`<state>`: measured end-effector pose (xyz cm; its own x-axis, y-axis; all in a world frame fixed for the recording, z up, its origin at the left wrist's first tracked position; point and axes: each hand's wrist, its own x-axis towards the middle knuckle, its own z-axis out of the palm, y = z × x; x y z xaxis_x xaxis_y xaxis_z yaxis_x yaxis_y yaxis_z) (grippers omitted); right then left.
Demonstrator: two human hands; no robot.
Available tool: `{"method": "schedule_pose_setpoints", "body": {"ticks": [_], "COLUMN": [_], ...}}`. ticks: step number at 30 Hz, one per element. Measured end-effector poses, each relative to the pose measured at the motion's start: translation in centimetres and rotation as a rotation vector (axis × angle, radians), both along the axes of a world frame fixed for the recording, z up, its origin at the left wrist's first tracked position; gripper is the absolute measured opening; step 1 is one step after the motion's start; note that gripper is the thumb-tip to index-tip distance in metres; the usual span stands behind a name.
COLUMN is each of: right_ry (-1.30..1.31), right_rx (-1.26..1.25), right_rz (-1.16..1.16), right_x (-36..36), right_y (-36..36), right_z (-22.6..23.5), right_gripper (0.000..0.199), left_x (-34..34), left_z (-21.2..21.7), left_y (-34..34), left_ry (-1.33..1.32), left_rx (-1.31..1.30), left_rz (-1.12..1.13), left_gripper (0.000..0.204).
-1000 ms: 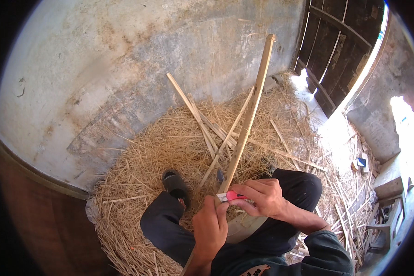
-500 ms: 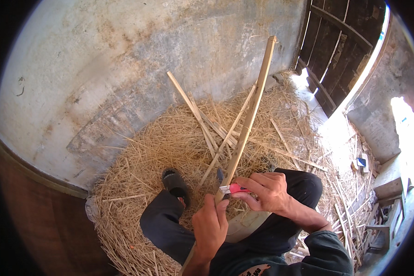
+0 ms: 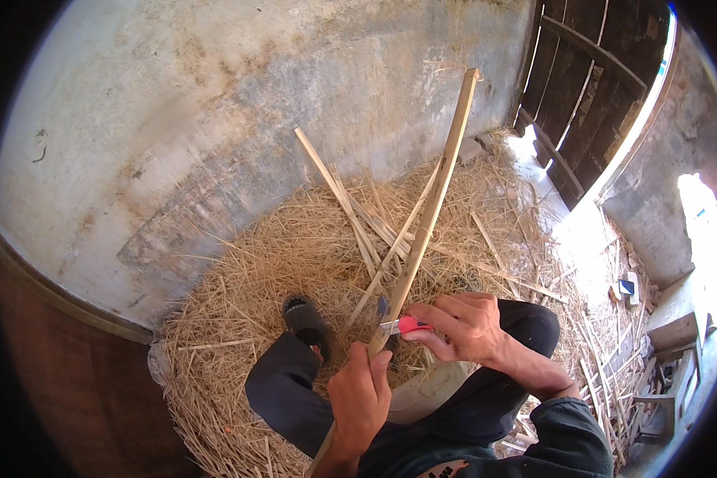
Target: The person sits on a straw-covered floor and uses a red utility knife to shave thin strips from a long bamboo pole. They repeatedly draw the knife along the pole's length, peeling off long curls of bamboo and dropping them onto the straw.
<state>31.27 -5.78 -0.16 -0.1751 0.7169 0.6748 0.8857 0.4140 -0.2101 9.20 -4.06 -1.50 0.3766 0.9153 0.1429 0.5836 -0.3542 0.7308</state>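
We look down at a seated person's lap, legs in dark trousers, one dark sandal [image 3: 304, 319] resting on a heap of straw [image 3: 295, 255]. The left hand [image 3: 360, 398] is closed in a fist around the lower part of a long bamboo strip [image 3: 432, 207], which slants up and away toward a stained concrete wall [image 3: 215, 119]. The right hand [image 3: 462, 327] pinches a small red-handled knife [image 3: 405, 325], its blade touching the strip just above the left fist. Loose split bamboo slats [image 3: 350, 211] lie across the straw. A dark wooden door [image 3: 589, 88] stands at upper right.
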Motion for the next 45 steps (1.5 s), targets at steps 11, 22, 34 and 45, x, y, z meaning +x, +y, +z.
{"method": "schedule_pose_setpoints", "body": {"ticks": [11,22,34,45], "right_ry": [0.492,0.412,0.269,0.249], "right_rx": [-0.009,-0.049,-0.035,-0.001], "right_rz": [-0.600,0.014,-0.112,-0.190], "right_x": [13.7,1.8,3.6,5.8], "right_y": [2.9,-0.4,0.3,0.5], "right_z": [2.2,-2.8,-1.5,0.7], "right_gripper": [0.033,0.025,0.026,0.028], "left_x": [-3.1,-0.3,0.0,-1.5], "left_z": [-2.7,-0.4,0.0,-0.5], "left_y": [-1.9,0.6,-0.8,-2.3], "left_ry": [0.032,-0.105,-0.048,-0.003], "left_rx": [-0.237,-0.196,-0.169,-0.223], "left_rz": [-0.039,-0.019,-0.097,-0.121], "left_gripper": [0.037,0.034,0.032,0.031]}}
